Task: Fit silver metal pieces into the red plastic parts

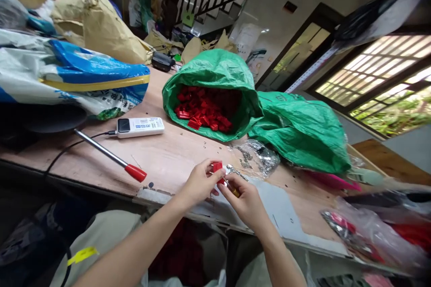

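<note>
apparently, left hand [199,183]: pinching red piece [217,166], steadying it
right hand [248,198]: gripping yellow-handled tool [235,192]
green sack [218,68]: mouth sideways, likely for reach

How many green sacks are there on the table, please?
2: the open sack with red pieces inside, and another sack to its right. More may be hidden behind them.

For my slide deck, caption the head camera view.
Two hands, left and right, work on a small red piece before a green sack of red parts.
</note>
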Demonstrator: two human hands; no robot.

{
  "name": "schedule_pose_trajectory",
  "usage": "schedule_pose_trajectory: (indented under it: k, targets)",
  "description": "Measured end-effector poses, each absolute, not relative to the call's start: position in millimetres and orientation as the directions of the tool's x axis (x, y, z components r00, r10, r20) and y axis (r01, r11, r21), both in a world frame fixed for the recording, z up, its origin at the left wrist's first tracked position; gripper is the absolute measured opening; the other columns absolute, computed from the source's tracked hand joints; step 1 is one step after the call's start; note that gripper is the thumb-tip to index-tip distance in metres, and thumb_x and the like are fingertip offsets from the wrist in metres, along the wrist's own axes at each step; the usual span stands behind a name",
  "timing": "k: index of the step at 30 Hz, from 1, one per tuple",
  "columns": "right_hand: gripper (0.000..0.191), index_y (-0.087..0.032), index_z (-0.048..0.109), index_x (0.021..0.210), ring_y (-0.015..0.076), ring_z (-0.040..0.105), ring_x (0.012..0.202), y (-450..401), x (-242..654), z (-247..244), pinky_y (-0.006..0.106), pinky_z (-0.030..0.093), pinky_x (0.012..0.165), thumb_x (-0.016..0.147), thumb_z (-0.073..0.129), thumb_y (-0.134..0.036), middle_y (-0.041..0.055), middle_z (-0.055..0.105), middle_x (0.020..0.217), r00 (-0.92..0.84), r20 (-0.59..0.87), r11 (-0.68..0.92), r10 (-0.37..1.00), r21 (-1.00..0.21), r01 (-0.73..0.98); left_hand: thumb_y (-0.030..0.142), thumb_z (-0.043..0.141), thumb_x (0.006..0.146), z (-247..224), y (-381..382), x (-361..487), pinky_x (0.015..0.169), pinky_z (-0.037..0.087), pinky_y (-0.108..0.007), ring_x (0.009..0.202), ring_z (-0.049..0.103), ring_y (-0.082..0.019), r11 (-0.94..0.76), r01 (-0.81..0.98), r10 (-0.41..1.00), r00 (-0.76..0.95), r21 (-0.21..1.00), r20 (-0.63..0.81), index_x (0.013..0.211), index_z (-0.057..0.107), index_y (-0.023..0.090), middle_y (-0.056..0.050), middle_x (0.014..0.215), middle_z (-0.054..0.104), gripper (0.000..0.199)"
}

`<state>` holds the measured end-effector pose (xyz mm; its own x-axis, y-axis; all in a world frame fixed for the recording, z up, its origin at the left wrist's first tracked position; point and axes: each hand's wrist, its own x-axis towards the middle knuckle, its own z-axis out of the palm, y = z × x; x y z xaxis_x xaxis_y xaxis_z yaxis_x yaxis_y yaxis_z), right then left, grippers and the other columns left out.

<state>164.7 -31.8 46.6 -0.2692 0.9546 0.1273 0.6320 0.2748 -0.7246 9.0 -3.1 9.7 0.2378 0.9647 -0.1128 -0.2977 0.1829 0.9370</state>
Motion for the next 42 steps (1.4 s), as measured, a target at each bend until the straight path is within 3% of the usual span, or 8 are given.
schedule_pose_trajectory:
  k: [6, 12, 18, 25, 28, 30, 35, 42]
  targets:
    - [0.041, -0.018, 0.070, 0.117, 0.0174, 0.050, 0.056, -20, 207, 42, 0.028, 0.038, 0.053, 0.095, 0.049, -0.046, 0.0023, 0.062, 0.069, -0.106, 0.115, 0.156, 0.988, -0.667, 0.728, 0.032, 0.067, 0.084, 6, 2, 9, 0.075, 0.057, -0.031, 0.083, 0.069, -0.019, -0.073, 0.039, 0.997, 0.031, 0.997, 0.072, 0.119, 0.060, 0.024, -0.005, 0.101, 0.072, 0.037]
    - [0.030, -0.019, 0.076, 0.100, 0.0245, 0.067, 0.084, 45, 249, 55, 0.031, 0.047, 0.073, 0.090, 0.051, -0.033, 0.0097, 0.075, 0.094, 0.055, 0.229, 0.009, 0.972, -0.270, 0.963, 0.022, 0.066, 0.082, 6, -15, 14, 0.077, 0.056, -0.031, 0.089, 0.069, -0.020, -0.193, 0.225, 0.972, 0.179, 0.955, 0.154, 0.105, 0.064, 0.028, 0.000, 0.101, 0.073, 0.024]
    - [0.012, -0.019, 0.070, 0.062, 0.0244, 0.064, 0.070, 101, 250, 34, 0.030, 0.039, 0.062, 0.073, 0.065, -0.021, 0.0083, 0.071, 0.070, 0.046, 0.126, -0.020, 0.991, -0.197, 0.980, 0.014, 0.069, 0.076, 6, -22, 21, 0.077, 0.054, -0.031, 0.087, 0.068, -0.021, -0.223, 0.297, 0.968, 0.184, 0.929, 0.173, 0.095, 0.062, 0.024, -0.001, 0.097, 0.071, 0.023]
    - [0.016, -0.019, 0.072, 0.075, 0.0218, 0.058, 0.064, 83, 253, 38, 0.031, 0.037, 0.060, 0.080, 0.064, -0.032, 0.0054, 0.066, 0.065, 0.114, 0.253, -0.028, 0.961, -0.321, 0.947, 0.017, 0.070, 0.078, 12, -18, 12, 0.084, 0.056, -0.029, 0.097, 0.068, -0.019, -0.027, -0.160, 0.989, 0.139, 0.987, 0.049, 0.099, 0.057, 0.021, -0.005, 0.101, 0.069, 0.025]
    - [0.029, -0.018, 0.070, 0.081, 0.0175, 0.051, 0.058, 50, 235, 55, 0.029, 0.036, 0.055, 0.081, 0.068, -0.048, 0.0028, 0.062, 0.064, 0.176, 0.366, 0.103, 0.914, -0.628, 0.771, 0.016, 0.070, 0.078, 14, -13, 10, 0.088, 0.056, -0.030, 0.104, 0.066, -0.018, -0.024, -0.340, 0.991, 0.116, 0.940, 0.067, 0.101, 0.055, 0.020, -0.007, 0.114, 0.065, 0.028]
    - [0.036, -0.018, 0.069, 0.083, 0.0131, 0.043, 0.052, 28, 217, 62, 0.026, 0.031, 0.047, 0.075, 0.076, -0.052, 0.0007, 0.058, 0.063, 0.156, 0.281, 0.161, 0.947, -0.836, 0.525, 0.015, 0.071, 0.078, 14, -10, 10, 0.090, 0.055, -0.030, 0.105, 0.066, -0.017, -0.034, -0.411, 0.991, 0.103, 0.911, 0.084, 0.102, 0.054, 0.020, -0.007, 0.115, 0.065, 0.030]
    - [0.048, -0.017, 0.067, 0.094, 0.0062, 0.036, 0.046, 3, 184, 57, 0.021, 0.027, 0.040, 0.063, 0.087, -0.048, -0.0032, 0.057, 0.067, 0.018, 0.016, 0.014, 1.000, -0.995, 0.098, 0.015, 0.074, 0.079, 10, -10, 15, 0.092, 0.055, -0.028, 0.106, 0.067, -0.015, -0.118, -0.392, 0.984, 0.078, 0.913, 0.160, 0.100, 0.056, 0.020, -0.007, 0.120, 0.064, 0.028]
    - [0.033, -0.017, 0.072, 0.094, 0.0171, 0.063, 0.066, 0, 181, 32, 0.027, 0.049, 0.060, 0.076, 0.079, -0.043, 0.0036, 0.070, 0.076, 0.059, 0.130, 0.117, 0.990, -0.976, 0.186, 0.011, 0.077, 0.076, 3, -17, 24, 0.091, 0.058, -0.030, 0.111, 0.064, -0.018, -0.314, -0.200, 0.947, 0.002, 0.928, 0.321, 0.090, 0.060, 0.019, -0.006, 0.114, 0.064, 0.023]
